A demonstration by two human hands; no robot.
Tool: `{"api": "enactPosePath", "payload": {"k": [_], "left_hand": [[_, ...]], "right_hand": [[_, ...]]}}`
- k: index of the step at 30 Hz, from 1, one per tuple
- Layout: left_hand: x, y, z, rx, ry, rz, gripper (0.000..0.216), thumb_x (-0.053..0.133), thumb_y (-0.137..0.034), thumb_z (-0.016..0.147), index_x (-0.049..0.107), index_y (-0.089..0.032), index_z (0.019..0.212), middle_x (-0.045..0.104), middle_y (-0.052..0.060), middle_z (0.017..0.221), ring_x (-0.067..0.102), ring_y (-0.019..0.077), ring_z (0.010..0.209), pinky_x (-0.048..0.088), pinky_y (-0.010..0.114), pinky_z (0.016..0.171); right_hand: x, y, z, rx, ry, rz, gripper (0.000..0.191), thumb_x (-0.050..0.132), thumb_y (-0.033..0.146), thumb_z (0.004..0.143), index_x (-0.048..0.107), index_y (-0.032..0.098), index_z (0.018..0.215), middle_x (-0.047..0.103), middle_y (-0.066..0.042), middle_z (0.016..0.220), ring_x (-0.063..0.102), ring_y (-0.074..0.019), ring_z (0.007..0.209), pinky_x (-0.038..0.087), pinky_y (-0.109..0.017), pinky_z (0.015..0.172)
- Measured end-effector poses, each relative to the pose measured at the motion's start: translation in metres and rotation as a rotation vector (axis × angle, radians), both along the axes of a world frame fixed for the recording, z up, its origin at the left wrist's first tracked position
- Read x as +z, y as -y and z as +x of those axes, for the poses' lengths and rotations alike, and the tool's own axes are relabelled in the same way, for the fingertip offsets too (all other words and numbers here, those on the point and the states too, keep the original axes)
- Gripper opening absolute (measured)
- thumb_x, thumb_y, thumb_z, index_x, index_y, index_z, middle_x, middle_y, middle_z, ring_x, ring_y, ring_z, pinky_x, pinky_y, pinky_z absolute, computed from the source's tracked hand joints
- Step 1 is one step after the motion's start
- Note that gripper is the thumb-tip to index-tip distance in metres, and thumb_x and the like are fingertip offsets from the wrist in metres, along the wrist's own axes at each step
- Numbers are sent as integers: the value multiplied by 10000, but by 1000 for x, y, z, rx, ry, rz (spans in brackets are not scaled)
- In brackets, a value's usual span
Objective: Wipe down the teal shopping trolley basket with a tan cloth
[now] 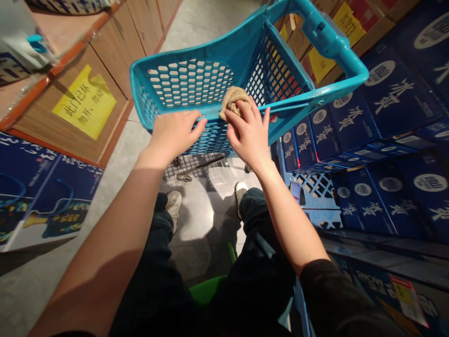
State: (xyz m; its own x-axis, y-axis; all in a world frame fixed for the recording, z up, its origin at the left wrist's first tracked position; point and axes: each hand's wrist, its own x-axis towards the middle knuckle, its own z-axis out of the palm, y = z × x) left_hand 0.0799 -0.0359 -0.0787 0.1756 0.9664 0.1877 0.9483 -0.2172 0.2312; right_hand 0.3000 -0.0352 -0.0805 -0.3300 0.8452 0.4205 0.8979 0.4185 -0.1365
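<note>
A blue plastic shopping cart (206, 51) with perforated sides stands in front of my knees. My left hand (175, 133) rests on its near rim, with the fingers curled over the edge and the thumb pointing right. A crumpled tan cloth (231, 99) sits on the same rim, further right. My right hand (249, 133) presses its fingers onto this cloth, while the little finger sticks out to the side. Parts of the fingers of my left hand are hidden behind the rim.
Stacked dark blue boxes (354, 117) line the right side, near a phone (295, 192) on a blue plastic crate (319, 203). Wooden cabinets (115, 51) with a yellow paper sign (86, 102) stand at left, above more blue boxes (45, 187). Something green (208, 290) shows between my legs.
</note>
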Motion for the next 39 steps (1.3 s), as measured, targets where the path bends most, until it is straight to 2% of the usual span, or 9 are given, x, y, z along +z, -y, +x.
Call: {"api": "enactPosePath", "payload": {"k": [5,9,13,18,21,25,28,34,39], "left_hand": [[3,1,2,5,-8,-30,523,309,-498,1110,742,-226,1217,787,151,1217,717,370,1146,491,435,891],[4,1,3,10,18,-39,521,323,-472,1102,754,-211,1238,782,169,1229,706,392,1188,500,471,950],[4,2,3,-43,74,17,505,340,-439,1096,768,-251,1287,761,159,1318,652,393,1292,477,529,1077],[5,5,5,-77,117,84,496,363,-401,1097,700,-281,1440,686,136,1472,561,389,1422,396,574,1208],[4,6,8,-98,133,85,507,355,-361,1095,659,-279,1491,670,141,1479,545,389,1438,389,580,1216],[1,6,13,-132,143,80,498,376,-330,1082,654,-273,1492,670,143,1463,541,391,1439,391,582,1221],[0,5,16,-150,142,82,491,423,-301,1063,644,-252,1499,676,156,1455,545,400,1435,392,590,1223],[-1,6,24,-175,152,75,529,461,-268,1038,597,-236,1548,644,166,1512,540,413,1438,397,592,1214],[-5,6,27,-191,141,60,543,427,-320,1070,548,-203,1587,649,169,1487,553,398,1428,388,565,1229]], "right_hand": [[-1,-21,34,-135,-90,72,427,455,263,1037,722,308,1368,587,-116,1634,371,-411,1658,150,-880,1302],[-5,-14,24,-106,-16,36,483,495,248,1009,669,309,1456,532,-118,1682,304,-417,1687,215,-856,1300],[-4,-2,5,3,44,44,502,494,241,1007,658,328,1474,560,-82,1667,348,-384,1671,216,-823,1324],[-1,-16,27,-105,-27,69,448,462,242,1021,713,320,1384,583,-106,1639,390,-408,1646,161,-874,1305],[-3,-21,36,-131,-74,83,455,466,240,1011,703,311,1393,575,-119,1645,362,-413,1660,155,-885,1297],[-5,-9,15,-57,-28,27,498,491,242,992,663,311,1455,539,-105,1688,309,-391,1690,176,-835,1326],[0,-1,3,-5,13,-3,500,489,244,1000,662,321,1463,542,-79,1693,328,-363,1687,155,-798,1352],[4,-16,30,-150,-57,66,448,458,233,1019,717,299,1379,580,-109,1655,387,-394,1653,159,-856,1317],[-3,-13,27,-90,-30,67,451,482,264,1013,687,311,1413,567,-98,1668,356,-388,1670,170,-847,1319]]}}
